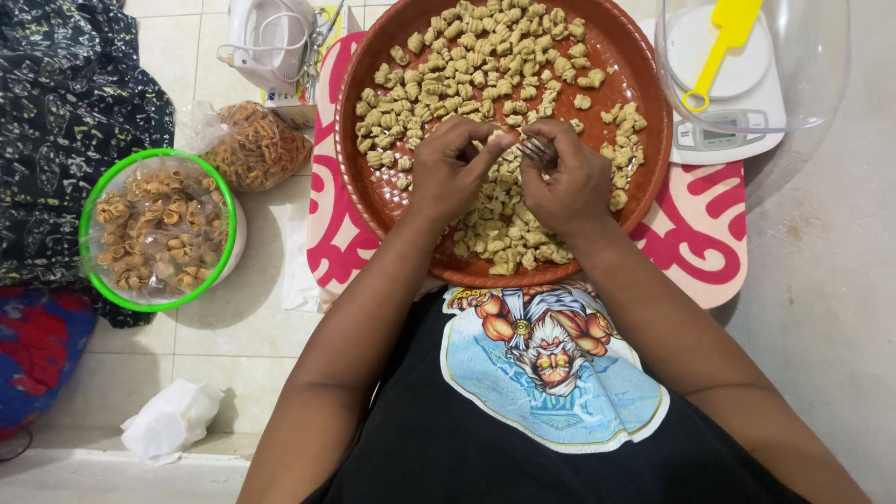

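Both hands, left hand point(455, 173) and right hand point(563, 182), are pinching together on a dough piece point(509, 140) over the round tray point(644, 70), its twelve o'clock half heaped with shaped pieces.

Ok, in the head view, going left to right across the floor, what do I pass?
Green-rimmed bowl of fried shells → clear bag of fried snacks → brown tray of raw dough pieces, with left hand then right hand over it → white kitchen scale.

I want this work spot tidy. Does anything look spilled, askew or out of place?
Nothing is spilled: the dough pieces all lie inside the brown tray. One oddity is a crumpled white tissue on the floor tiles, apart from everything. A yellow spatula also rests on the kitchen scale, under a clear bowl.
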